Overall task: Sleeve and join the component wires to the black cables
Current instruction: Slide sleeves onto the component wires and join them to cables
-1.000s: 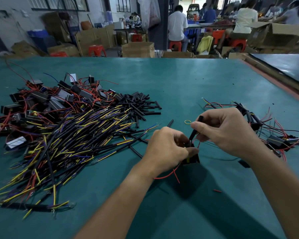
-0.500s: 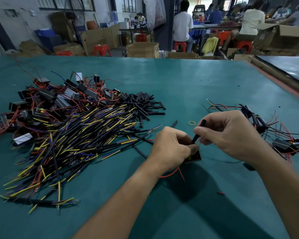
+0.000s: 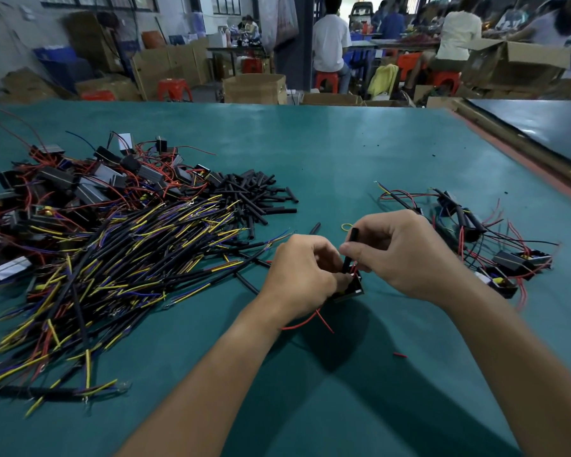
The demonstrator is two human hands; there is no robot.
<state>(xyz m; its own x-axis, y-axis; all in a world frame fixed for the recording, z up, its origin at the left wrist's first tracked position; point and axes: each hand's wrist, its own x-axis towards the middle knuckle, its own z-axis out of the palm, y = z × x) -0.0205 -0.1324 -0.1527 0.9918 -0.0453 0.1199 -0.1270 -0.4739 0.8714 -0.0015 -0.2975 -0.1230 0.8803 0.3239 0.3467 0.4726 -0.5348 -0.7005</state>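
- components [image 3: 80, 186]: heap of black blocks with red leads, far left on the green table [image 3: 343, 153], partly lying over the cables.
- cables [image 3: 112, 258]: large heap, black with yellow and blue wire ends, left of both hands, fanning toward the near edge.
- sleeves [image 3: 257, 196]: pile of short black tubes, just right of the components, touching the far side of the cables.
- loose sleeve [image 3: 314, 228]: one black tube flat on the table, between the sleeves and the hands.
- left hand [image 3: 304, 275]: mid-table, fingers curled, gripping the held component [image 3: 351, 288]; fingertips hidden.
- held component: black block, low over the table between the two hands; red leads [image 3: 307, 321] trail out beneath the left hand.
- ring [image 3: 346, 226]: small yellow loop, flat on the table just beyond the hands.
- held sleeve [image 3: 354, 236]: black tube, near upright, lower end at the red wires on top of the held component; whether a wire sits inside cannot be told.
- right hand [image 3: 402, 255]: thumb and forefinger pinch the held sleeve; other fingers curled in.
- red scrap [image 3: 400, 355]: short piece on the table, nearer than the hands.
- right group [image 3: 495, 245]: tangle of black blocks, red leads and black cables, just right of the right hand, well apart from the left heaps.
- background: people [image 3: 330, 37] seated on red stools [image 3: 326, 80]; cardboard boxes [image 3: 254, 89] beyond the table's far edge.
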